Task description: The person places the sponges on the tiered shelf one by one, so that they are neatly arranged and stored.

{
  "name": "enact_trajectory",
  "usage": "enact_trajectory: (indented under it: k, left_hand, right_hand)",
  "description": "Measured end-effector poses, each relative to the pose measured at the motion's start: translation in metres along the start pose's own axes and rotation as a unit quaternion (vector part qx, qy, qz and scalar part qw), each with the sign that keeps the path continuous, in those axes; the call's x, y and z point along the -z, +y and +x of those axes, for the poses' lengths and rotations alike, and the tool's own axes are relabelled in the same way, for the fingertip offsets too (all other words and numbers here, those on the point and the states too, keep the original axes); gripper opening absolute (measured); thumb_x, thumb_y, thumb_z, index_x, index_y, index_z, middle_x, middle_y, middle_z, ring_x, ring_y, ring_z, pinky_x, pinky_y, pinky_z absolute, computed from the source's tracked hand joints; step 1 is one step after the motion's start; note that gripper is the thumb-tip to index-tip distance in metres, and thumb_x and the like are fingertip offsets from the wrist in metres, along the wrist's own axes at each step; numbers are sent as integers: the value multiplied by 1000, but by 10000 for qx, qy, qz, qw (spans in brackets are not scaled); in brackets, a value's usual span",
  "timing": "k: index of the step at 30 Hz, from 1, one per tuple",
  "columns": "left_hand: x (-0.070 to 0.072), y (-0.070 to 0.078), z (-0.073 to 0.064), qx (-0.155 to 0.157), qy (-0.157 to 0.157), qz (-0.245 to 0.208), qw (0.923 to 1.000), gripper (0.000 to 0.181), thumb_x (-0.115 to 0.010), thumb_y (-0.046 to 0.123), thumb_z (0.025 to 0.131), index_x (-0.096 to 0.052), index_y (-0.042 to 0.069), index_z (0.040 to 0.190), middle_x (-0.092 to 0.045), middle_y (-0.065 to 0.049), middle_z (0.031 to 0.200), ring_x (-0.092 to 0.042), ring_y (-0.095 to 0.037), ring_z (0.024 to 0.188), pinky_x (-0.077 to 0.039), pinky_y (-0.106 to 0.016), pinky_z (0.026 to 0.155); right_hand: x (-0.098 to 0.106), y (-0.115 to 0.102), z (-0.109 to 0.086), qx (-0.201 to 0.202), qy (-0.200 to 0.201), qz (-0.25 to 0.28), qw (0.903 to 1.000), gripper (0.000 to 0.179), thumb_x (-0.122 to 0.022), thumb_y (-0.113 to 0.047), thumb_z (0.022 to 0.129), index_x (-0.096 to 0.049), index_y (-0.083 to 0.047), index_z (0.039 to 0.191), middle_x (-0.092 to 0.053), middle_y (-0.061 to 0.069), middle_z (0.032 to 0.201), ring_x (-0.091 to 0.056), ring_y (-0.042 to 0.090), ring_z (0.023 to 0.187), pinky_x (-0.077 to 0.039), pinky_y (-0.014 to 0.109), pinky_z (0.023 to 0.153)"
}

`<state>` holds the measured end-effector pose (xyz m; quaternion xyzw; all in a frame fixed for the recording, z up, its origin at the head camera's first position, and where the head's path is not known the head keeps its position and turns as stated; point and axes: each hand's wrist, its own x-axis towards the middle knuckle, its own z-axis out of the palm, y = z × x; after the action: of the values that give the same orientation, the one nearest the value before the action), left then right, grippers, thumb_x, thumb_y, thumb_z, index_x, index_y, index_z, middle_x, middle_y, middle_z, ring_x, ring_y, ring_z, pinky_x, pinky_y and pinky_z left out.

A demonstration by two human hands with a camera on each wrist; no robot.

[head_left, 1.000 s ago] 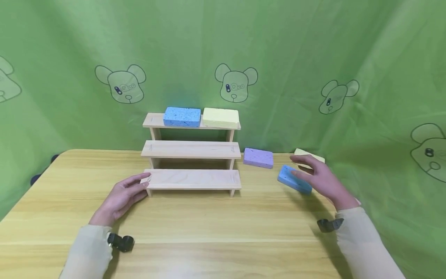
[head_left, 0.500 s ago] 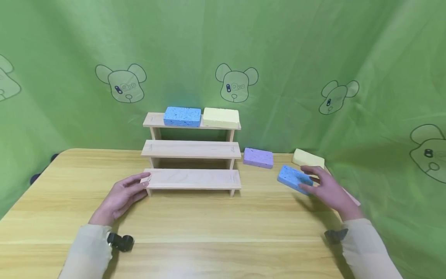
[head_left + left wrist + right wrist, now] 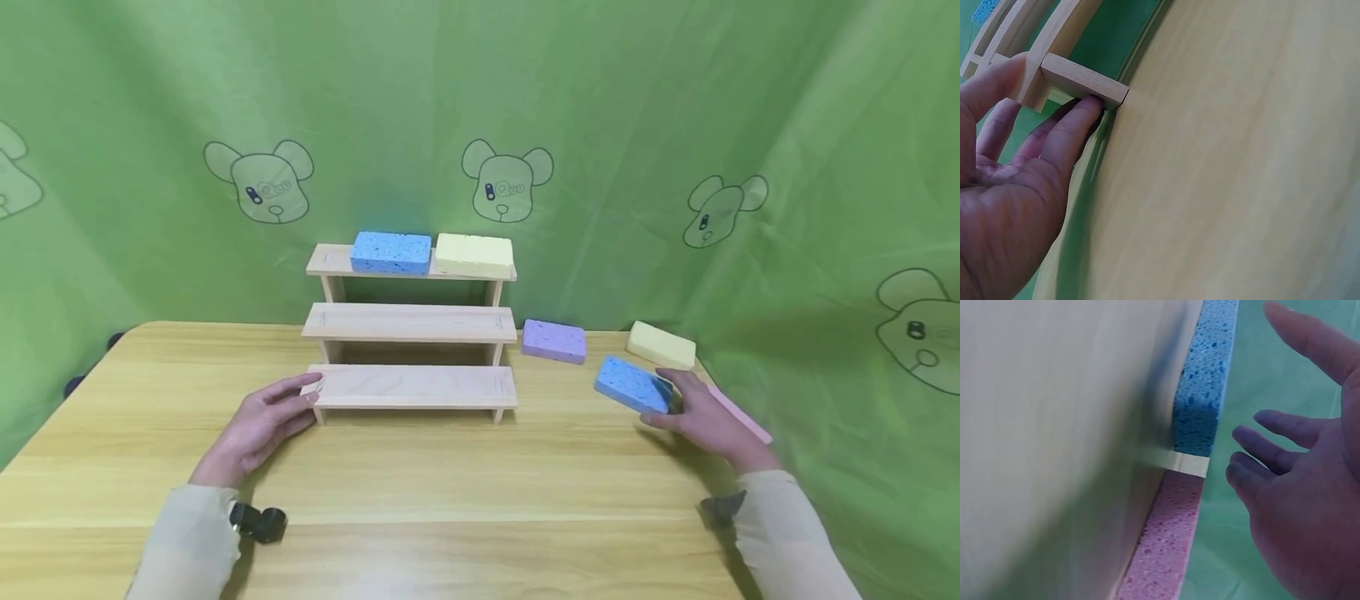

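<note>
My left hand (image 3: 258,429) pinches the left end of the lowest step of a pale wooden three-step shelf (image 3: 408,387); in the left wrist view, fingertips of the left hand (image 3: 1029,169) meet the shelf's leg (image 3: 1085,81). Over the right end of a blue sponge (image 3: 632,383) hovers my right hand (image 3: 708,421), its thumb and fingers spread. The right wrist view shows a gap between the right hand (image 3: 1304,469) and the blue sponge (image 3: 1200,387) on the table. A pink sponge (image 3: 742,415) lies beyond the right hand, partly hidden by it.
On the top step sit another blue sponge (image 3: 391,253) and a yellow sponge (image 3: 474,255). A purple sponge (image 3: 553,341) lies right of the shelf, and a second yellow sponge (image 3: 662,345) near the back right table edge. A green curtain (image 3: 600,125) hangs behind.
My right hand has shifted right and nearer to me, lowering toward the blue sponge's right end. The yellow sponge behind it and the pink one show more. The left hand stays put.
</note>
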<state>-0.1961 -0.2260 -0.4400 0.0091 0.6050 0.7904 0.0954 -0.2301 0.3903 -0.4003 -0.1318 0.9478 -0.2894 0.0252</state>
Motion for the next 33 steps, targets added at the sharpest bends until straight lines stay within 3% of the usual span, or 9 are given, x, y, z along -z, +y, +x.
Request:
enact_trajectory:
  k: [11, 18, 25, 33]
  left_hand:
    - [2, 1, 1, 51, 13, 79, 10000, 50, -64, 3, 94, -47, -4, 141, -21, -22, 157, -62, -15, 110, -49, -34, 101]
    - [3, 3, 4, 89, -55, 176, 9998, 54, -66, 5, 93, -44, -4, 142, -16, -21, 159, -61, -14, 111, -48, -34, 102]
    - [2, 2, 1, 105, -43, 136, 9998, 53, -65, 4, 94, -45, -3, 142, -19, -23, 157, -62, -14, 109, -48, -33, 101]
    - [2, 2, 1, 103, -84, 140, 9998, 54, -63, 4, 95, -41, -5, 144, -18, -22, 158, -61, -14, 110, -48, -33, 102]
  right_hand:
    - [-6, 5, 8, -34, 88, -303, 9995, 88, -77, -28, 86, -28, 16, 144, -31, 39, 141, -31, 54, 128, -28, 70, 105]
    - [-6, 9, 10, 4, 70, -427, 9991, 82, -78, -19, 84, -32, 19, 140, -35, 40, 137, -36, 54, 124, -31, 68, 104]
    - [-5, 13, 12, 44, 33, -691, 9976, 73, -75, -13, 85, -38, 20, 137, -42, 40, 132, -42, 54, 120, -35, 67, 103]
    - [-1, 14, 9, 94, 116, -570, 9983, 68, -77, -14, 84, -44, 19, 134, -46, 38, 129, -45, 52, 117, -38, 66, 101]
